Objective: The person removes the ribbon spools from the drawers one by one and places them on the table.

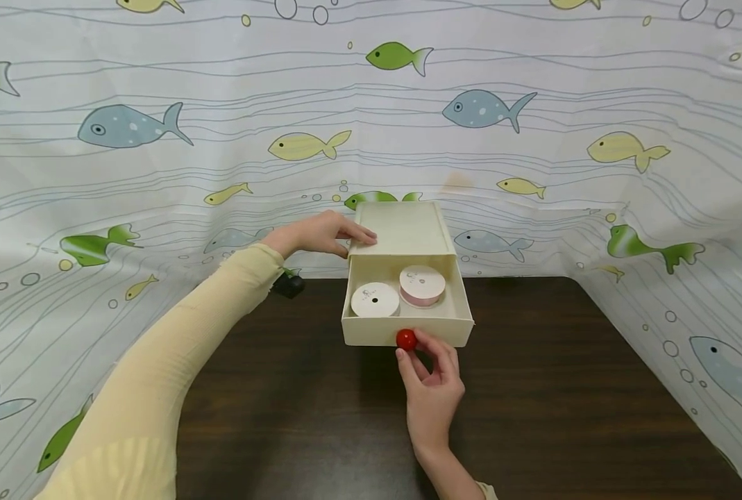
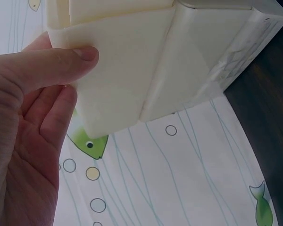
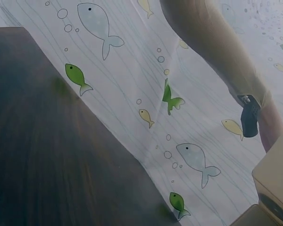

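A cream box (image 1: pixel 402 226) has its drawer (image 1: pixel 371 332) pulled out toward me. Inside the drawer lie two white-faced ribbon spools, one (image 1: pixel 375 300) at the left front and a pinkish one (image 1: pixel 422 285) farther back right. My left hand (image 1: pixel 328 233) grips the box's left edge; in the left wrist view its thumb (image 2: pixel 87 54) presses on the cream panel, with other fingers partly behind. At the drawer's front, my right hand (image 1: pixel 432 399) pinches a shiny red round knob (image 1: pixel 406 339) between thumb and fingers. The right wrist view misses that hand but shows a corner of the box (image 3: pixel 276 174).
The dark brown wooden table (image 1: pixel 271 430) lies below the box. White cloth (image 1: pixel 402 167) printed with fish rises behind it and along both sides. A small black camera (image 1: pixel 289 285) hangs under my left wrist.
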`<action>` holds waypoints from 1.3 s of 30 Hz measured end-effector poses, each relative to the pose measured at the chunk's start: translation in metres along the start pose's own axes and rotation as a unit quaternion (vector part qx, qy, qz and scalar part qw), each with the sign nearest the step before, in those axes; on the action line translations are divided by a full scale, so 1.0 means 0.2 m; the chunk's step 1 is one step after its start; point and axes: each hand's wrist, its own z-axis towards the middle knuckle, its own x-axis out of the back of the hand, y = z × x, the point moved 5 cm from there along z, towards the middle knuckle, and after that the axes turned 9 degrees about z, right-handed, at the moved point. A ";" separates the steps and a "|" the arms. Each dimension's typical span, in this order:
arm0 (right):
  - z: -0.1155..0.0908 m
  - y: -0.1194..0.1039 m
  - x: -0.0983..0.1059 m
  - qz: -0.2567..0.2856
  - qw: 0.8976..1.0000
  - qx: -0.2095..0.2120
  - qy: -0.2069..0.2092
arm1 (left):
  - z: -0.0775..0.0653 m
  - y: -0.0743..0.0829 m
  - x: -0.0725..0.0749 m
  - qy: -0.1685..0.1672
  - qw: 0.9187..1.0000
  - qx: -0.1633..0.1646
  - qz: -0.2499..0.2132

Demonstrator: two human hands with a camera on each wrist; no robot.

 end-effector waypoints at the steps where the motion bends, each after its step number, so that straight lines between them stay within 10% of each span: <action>1: 0.00 0.00 0.00 -0.001 1.000 -0.001 0.000 | 0.00 0.00 0.00 0.001 1.000 -0.001 0.000; 29: 0.01 -0.06 0.06 -0.026 0.999 0.023 -0.041 | 0.01 -0.01 0.00 -0.004 1.000 0.002 -0.005; 39: 0.11 -0.20 0.08 -0.071 0.989 0.109 -0.076 | 0.01 -0.02 0.00 -0.005 1.000 0.012 -0.003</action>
